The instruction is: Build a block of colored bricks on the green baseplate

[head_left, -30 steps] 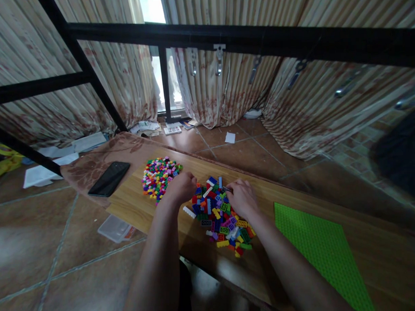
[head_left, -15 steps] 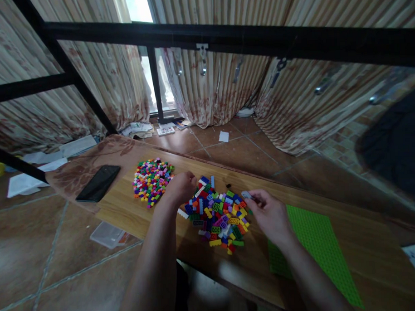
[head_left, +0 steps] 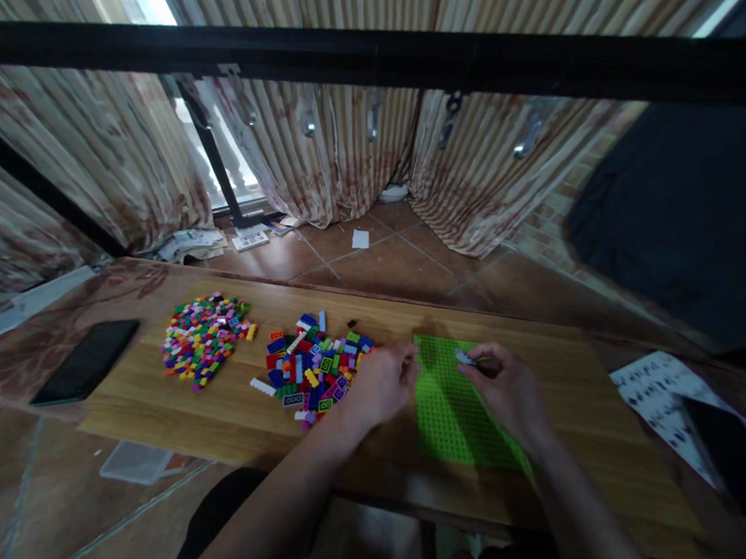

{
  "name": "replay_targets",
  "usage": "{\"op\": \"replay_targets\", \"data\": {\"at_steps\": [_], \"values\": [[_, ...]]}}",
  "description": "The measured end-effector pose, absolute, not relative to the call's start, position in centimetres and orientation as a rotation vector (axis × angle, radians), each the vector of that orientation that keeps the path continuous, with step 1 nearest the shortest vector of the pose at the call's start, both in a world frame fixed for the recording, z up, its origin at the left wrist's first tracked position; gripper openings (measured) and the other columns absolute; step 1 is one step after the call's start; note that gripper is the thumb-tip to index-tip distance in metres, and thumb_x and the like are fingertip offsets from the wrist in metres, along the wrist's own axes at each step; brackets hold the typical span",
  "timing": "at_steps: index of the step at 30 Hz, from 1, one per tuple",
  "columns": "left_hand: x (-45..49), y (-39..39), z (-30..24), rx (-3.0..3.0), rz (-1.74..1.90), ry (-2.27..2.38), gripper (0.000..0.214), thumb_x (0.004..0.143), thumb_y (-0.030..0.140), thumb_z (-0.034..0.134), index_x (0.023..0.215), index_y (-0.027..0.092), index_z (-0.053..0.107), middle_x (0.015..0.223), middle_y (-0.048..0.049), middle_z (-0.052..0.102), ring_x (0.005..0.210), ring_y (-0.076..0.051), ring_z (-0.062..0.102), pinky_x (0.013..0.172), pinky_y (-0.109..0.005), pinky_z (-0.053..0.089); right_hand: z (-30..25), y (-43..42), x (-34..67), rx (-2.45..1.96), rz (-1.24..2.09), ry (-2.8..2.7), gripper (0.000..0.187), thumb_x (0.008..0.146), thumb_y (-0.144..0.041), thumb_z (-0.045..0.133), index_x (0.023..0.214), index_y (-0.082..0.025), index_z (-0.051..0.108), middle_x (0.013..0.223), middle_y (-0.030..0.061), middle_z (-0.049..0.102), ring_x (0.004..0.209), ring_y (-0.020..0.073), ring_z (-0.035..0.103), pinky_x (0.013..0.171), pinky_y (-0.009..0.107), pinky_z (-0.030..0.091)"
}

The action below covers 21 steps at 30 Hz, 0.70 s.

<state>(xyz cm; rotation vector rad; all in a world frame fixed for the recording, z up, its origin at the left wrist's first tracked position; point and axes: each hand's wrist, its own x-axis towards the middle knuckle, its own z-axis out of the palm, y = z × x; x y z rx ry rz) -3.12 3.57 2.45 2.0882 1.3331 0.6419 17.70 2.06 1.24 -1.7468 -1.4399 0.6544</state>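
My right hand [head_left: 510, 386] hovers over the green baseplate [head_left: 448, 407] and pinches a small grey brick [head_left: 463, 357] between thumb and fingers. My left hand [head_left: 380, 383] is curled at the baseplate's left edge, beside the pile of larger mixed-colour bricks [head_left: 312, 367]; what it holds, if anything, is hidden. A second pile of tiny coloured bricks [head_left: 204, 338] lies further left. A single white brick [head_left: 262, 387] lies apart in front of the larger pile.
All this lies on a wooden board [head_left: 243, 414]. A black phone [head_left: 86, 372] rests at the left end. A printed sheet [head_left: 671, 391] with a dark device [head_left: 731, 459] on it lies at the right. A black metal bar [head_left: 365, 60] crosses overhead, with curtains behind.
Both hands moved right from the brick pile to the green baseplate. My right hand picked a grey brick from the pile and carried it over. The view swung right.
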Motion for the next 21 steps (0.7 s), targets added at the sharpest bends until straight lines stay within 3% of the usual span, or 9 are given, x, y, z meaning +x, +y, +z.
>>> {"op": "replay_targets", "data": {"at_steps": [6,11,21], "values": [[1.2,0.3,-1.1,2.505,0.474,1.071,0.057,0.082,0.041,0.063,0.132,0.018,0.051,0.144,-0.0155,0.045,0.131,-0.032,0.043,0.106,-0.050,0.039,0.3,1.1,23.0,-1.867,0.480,-1.458,0.023,0.070,-0.044,0.064,0.079,-0.022,0.059,0.073,0.0046,0.071,0.069,0.0233,0.067,0.066,0.036,0.049],[2.8,-1.6,-2.6,2.607,0.343,1.044,0.057,0.085,0.043,0.058,0.135,0.019,0.047,0.146,-0.0160,0.042,0.136,-0.033,0.035,0.110,-0.058,0.029,0.1,0.5,24.1,-1.856,0.544,-1.422,0.021,0.070,-0.039,0.064,0.082,-0.022,0.061,0.079,0.0051,0.072,0.074,0.0237,0.069,0.071,0.037,0.052],[-0.3,-1.8,-0.8,2.585,0.242,1.188,0.051,0.081,0.033,0.056,0.130,0.017,0.051,0.142,-0.0171,0.044,0.132,-0.034,0.039,0.107,-0.056,0.032,0.1,0.2,22.0,-1.745,0.652,-1.534,0.013,0.074,-0.034,0.063,0.079,-0.022,0.063,0.082,0.0045,0.071,0.075,0.0214,0.068,0.074,0.036,0.051]]}}
